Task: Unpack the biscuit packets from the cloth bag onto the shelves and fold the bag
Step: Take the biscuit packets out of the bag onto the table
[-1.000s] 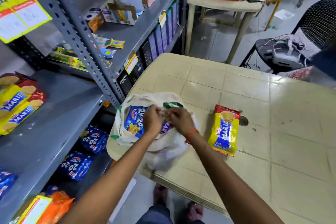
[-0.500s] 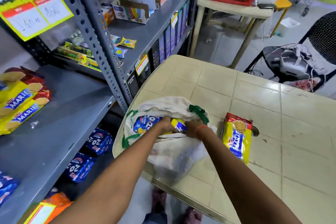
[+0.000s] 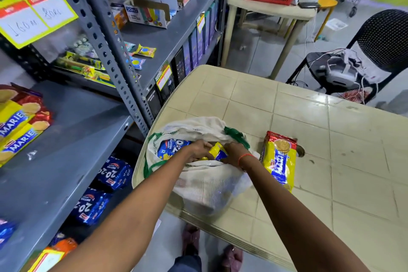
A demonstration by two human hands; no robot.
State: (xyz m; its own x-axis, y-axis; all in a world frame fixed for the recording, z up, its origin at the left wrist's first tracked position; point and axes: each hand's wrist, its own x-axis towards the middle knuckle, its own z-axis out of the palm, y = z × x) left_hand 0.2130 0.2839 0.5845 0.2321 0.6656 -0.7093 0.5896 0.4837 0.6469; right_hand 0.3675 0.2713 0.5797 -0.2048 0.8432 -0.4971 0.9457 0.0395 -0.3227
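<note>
Both hands (left (image 3: 199,150), right (image 3: 235,153)) in cloth bag (image 3: 205,185), gripping yellow packet (image 3: 217,152)

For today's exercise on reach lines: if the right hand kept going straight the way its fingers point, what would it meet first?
The right hand points left into the cloth bag; it would probably meet the yellow packet at its fingertips first, then the left hand. Depth is unclear.
</note>
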